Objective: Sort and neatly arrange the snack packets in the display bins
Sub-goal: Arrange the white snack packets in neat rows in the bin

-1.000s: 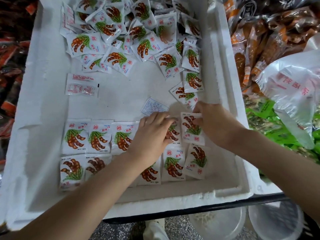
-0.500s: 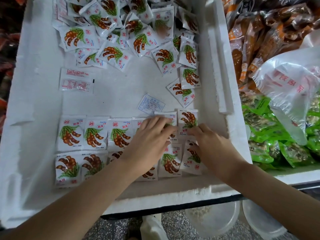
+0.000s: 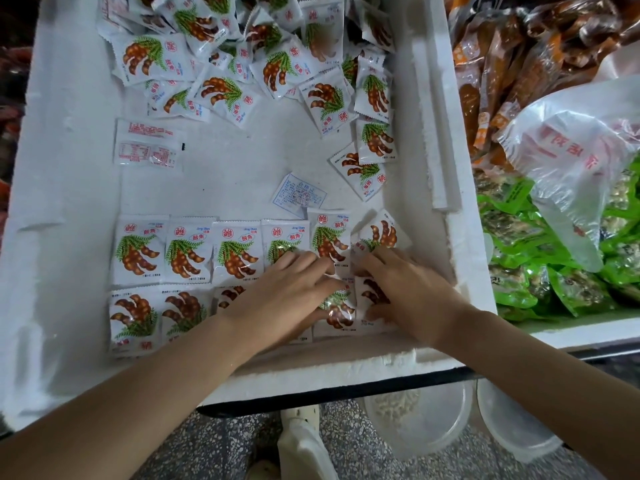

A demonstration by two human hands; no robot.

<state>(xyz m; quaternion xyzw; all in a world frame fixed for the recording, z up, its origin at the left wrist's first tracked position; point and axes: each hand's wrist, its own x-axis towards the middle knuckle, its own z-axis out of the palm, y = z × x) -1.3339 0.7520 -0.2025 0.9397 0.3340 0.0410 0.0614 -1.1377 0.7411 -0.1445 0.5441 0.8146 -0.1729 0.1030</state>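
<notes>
left hand (image 3: 287, 292) flat on packet rows (image 3: 188, 251); right hand (image 3: 408, 292) flat, seemingly pressing tilted packet (image 3: 382, 233)

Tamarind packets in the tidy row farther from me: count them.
6, side by side from the left: first, second, third, fourth partly under the left hand, fifth, and a tilted sixth touched by the right hand beside the bin wall. None appears hidden.

Packet rows (image 3: 188, 251) lie before loose pile (image 3: 242, 53) in bin (image 3: 62, 168).

In white foam bin (image 3: 62, 202), left hand (image 3: 287, 292) and right hand (image 3: 405, 289) atop neat rows of snack packets (image 3: 187, 251).
</notes>
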